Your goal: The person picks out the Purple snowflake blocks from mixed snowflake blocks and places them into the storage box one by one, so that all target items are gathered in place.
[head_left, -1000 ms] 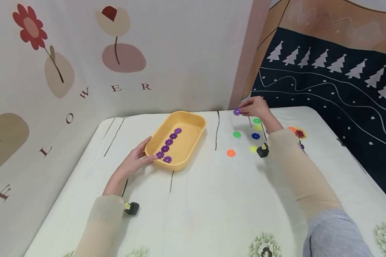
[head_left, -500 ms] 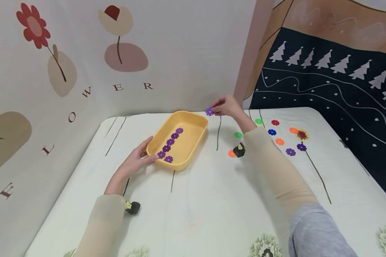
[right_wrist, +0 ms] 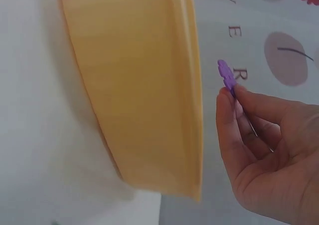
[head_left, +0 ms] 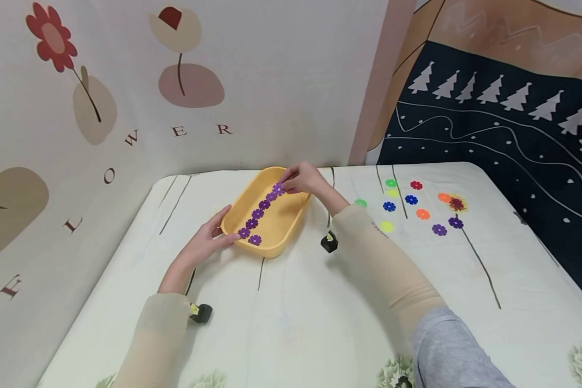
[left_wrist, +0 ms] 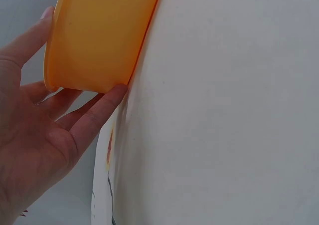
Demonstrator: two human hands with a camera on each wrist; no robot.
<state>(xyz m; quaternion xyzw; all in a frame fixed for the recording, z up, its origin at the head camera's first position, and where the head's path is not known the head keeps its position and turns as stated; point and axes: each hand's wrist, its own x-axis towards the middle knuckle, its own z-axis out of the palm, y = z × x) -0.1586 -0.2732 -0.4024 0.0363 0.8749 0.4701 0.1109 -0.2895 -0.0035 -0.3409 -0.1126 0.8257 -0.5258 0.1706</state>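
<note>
A yellow plastic tray (head_left: 282,222) sits at the back of the table, tilted diagonally in the head view. My left hand (head_left: 205,238) holds its near left corner, thumb at the rim and fingers against the outer wall (left_wrist: 99,45). Inside, a row of purple flower-shaped plastic discs (head_left: 257,214) runs lengthwise, with one more disc (head_left: 255,240) beside the near end. Whether the row is joined cannot be told. My right hand (head_left: 304,178) pinches another purple disc (right_wrist: 227,75) between thumb and fingers, over the tray's far right part.
To the right on the white tablecloth lie loose discs: red (head_left: 416,185), blue (head_left: 389,206), green (head_left: 391,183), yellow (head_left: 387,226), orange (head_left: 423,214) and purple (head_left: 439,230). A printed fabric wall (head_left: 291,108) stands close behind the tray.
My right hand has carried the purple disc leftward from the loose discs to above the tray, where it now meets the row's far end in view. My left hand keeps its hold.
</note>
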